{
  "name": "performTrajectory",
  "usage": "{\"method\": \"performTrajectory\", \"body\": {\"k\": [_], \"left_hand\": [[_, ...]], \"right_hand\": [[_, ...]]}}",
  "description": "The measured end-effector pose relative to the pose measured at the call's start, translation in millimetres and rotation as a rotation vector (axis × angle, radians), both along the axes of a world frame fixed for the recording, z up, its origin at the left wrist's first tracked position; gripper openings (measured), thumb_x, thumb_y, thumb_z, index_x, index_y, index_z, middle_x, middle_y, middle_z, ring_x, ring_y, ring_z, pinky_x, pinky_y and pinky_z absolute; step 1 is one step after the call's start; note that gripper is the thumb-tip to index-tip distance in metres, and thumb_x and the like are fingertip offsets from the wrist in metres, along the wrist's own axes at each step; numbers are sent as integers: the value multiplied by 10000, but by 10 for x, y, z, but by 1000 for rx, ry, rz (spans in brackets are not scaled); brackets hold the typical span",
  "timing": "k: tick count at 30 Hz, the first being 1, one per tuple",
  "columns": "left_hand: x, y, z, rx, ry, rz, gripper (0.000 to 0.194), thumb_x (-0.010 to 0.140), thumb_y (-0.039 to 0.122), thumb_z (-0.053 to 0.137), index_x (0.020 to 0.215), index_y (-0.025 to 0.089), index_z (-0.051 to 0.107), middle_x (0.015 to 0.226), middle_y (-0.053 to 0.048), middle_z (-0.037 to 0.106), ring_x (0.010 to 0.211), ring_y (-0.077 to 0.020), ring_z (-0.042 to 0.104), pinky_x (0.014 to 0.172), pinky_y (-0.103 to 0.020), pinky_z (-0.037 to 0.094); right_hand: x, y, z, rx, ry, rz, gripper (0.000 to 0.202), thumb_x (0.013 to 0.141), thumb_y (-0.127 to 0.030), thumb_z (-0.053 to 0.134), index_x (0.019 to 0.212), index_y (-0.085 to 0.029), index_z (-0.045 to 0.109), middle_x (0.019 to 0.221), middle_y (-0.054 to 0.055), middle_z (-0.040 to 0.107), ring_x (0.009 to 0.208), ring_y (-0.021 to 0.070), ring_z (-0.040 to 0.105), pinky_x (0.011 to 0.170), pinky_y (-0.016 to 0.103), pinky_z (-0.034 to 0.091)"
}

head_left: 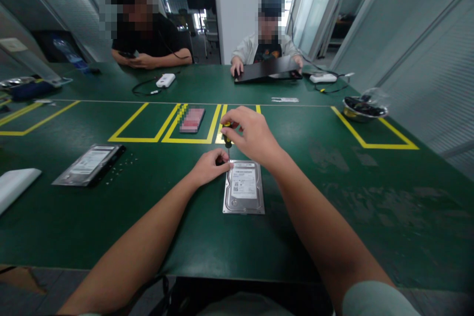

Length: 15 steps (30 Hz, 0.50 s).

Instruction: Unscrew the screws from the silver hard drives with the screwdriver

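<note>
Hard drive [244, 190], flat on the green worktop [155, 247] before me. My right hand [252, 131] holds a screwdriver [227, 142] upright at its upper-left corner; my left hand [210, 167], fingers curled, is there too, its grip unclear. Farther left: 1 other drive [88, 164].

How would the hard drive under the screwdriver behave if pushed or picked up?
The hard drive should feel stiff: its case looks like rigid metal. It may be heavy for its size, given that blocky metal body. Lying flat and low on the green table, it would probably slide rather than roll or tip.
</note>
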<state>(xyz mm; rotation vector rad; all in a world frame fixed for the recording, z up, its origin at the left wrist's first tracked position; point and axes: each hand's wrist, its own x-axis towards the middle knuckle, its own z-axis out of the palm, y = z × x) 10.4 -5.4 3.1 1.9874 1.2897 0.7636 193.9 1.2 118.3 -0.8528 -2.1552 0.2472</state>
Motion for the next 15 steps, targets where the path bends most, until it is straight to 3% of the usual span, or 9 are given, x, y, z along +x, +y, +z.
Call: {"method": "performTrajectory", "body": {"k": [5, 11, 15], "left_hand": [[-5, 6, -17, -8, -2, -3, 257, 789, 413, 662, 860, 181, 576, 792, -7, 602, 710, -153, 535, 641, -265, 430], [-12, 15, -30, 5, -9, -14, 261, 794, 418, 668, 860, 184, 574, 804, 0, 600, 721, -153, 536, 653, -268, 431], [-16, 18, -40, 7, -8, -16, 261, 796, 421, 668, 862, 185, 577, 799, 2, 599, 713, -151, 534, 649, -268, 427]], "right_hand": [[3, 11, -3, -43, 8, 22, 165, 857, -125, 562, 988, -184, 643, 991, 44, 689, 863, 162, 591, 777, 285, 423], [-5, 14, -11, -5, 20, 10, 53, 866, -220, 627, 907, -195, 647, 931, 40, 638, 869, 171, 567, 793, 291, 426], [3, 16, -7, -1, 28, 17, 60, 850, -160, 619, 897, -186, 645, 871, 27, 629, 841, 161, 574, 776, 281, 430]]}}
